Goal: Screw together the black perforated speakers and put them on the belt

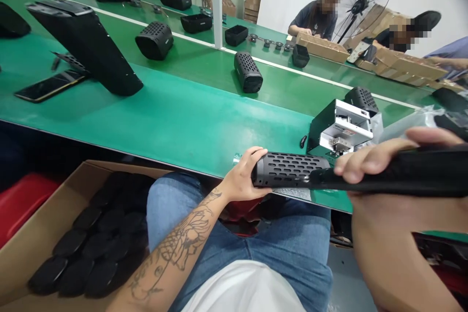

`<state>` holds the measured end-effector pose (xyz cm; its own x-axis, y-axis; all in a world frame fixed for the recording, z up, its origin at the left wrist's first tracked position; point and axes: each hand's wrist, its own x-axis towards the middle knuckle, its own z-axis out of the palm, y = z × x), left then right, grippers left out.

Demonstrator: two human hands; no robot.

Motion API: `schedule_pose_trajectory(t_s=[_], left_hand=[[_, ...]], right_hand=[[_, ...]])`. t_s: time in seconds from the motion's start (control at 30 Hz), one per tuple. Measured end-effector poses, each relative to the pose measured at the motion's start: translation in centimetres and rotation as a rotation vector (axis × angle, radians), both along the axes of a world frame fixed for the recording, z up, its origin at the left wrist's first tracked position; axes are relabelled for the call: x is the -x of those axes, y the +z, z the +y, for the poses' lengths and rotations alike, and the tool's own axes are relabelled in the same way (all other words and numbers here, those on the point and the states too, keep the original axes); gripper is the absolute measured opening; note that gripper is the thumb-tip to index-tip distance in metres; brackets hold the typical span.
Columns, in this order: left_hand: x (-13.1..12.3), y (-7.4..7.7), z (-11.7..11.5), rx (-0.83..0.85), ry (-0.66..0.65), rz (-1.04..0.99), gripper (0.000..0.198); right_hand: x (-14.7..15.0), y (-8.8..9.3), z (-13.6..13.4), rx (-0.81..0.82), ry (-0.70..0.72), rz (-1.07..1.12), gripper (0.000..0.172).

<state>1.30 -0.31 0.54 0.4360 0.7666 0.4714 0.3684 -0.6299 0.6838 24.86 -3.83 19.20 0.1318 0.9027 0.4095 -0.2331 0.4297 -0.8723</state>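
Note:
My left hand grips a black cylindrical speaker with an oval-perforated casing, holding it near its left end. My right hand is shut around a long black tool, probably an electric screwdriver. Its thin front end reaches the speaker's right end, but the exact contact point is hidden. The speaker is held low over the front edge of the green workbench, above my knees. A small black-and-white bench fixture stands just beyond it.
A cardboard box of black round parts sits at lower left. Several speakers and housings stand along the bench, with a phone and a large black stand at left. Co-workers sit across the bench near cardboard trays.

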Motion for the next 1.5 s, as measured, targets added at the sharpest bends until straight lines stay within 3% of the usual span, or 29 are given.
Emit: schedule_pose_trajectory(t_s=[0.1, 0.27, 0.43, 1.2, 1.37, 1.5], left_hand=[[-0.1, 0.0, 0.0, 0.012, 0.01, 0.013, 0.112], [-0.1, 0.0, -0.1, 0.027, 0.005, -0.001, 0.105], [0.0, 0.0, -0.1, 0.018, -0.005, -0.022, 0.103], [-0.1, -0.6, 0.5, -0.01, -0.033, -0.101, 0.102], [0.0, -0.7, 0.3, -0.012, -0.04, -0.106, 0.103], [0.4, -0.4, 0.4, 0.019, -0.072, -0.087, 0.111]], right_hand=[[4.1, -0.8, -0.9, -0.039, 0.108, -0.066, 0.058], [7.6, -2.7, 0.5, -0.123, 0.089, -0.011, 0.064], [7.7, -3.8, 1.2, -0.072, 0.106, -0.05, 0.06], [8.4, -4.9, 2.1, -0.01, 0.348, 0.034, 0.051], [7.4, -3.3, 1.9, -0.039, 0.337, 0.041, 0.057], [2.8, -0.4, 2.8, -0.102, 0.314, 0.013, 0.064]])
